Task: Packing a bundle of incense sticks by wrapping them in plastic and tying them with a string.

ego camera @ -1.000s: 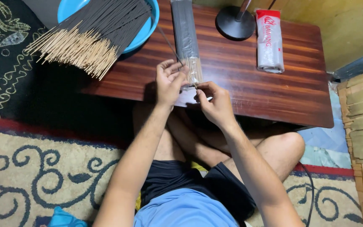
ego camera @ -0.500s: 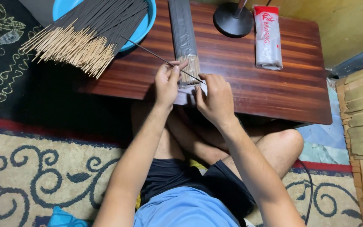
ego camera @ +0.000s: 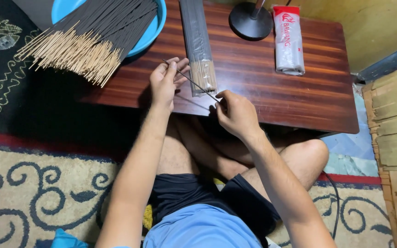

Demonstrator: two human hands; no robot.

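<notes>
Dark incense stick [ego camera: 190,81] pinched at both ends, above the wooden tabletop [ego camera: 272,92].
Left hand [ego camera: 164,82] grips its far tip, right hand [ego camera: 236,112] its near end — it crosses the wrapped incense bundle [ego camera: 198,46]; loose sticks [ego camera: 88,41] fill a blue basin [ego camera: 155,27].

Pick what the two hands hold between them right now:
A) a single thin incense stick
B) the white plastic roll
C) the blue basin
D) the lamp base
A: the left hand and right hand pinch the two ends of one thin stick, which slants over the table in front of the wrapped bundle.
</notes>
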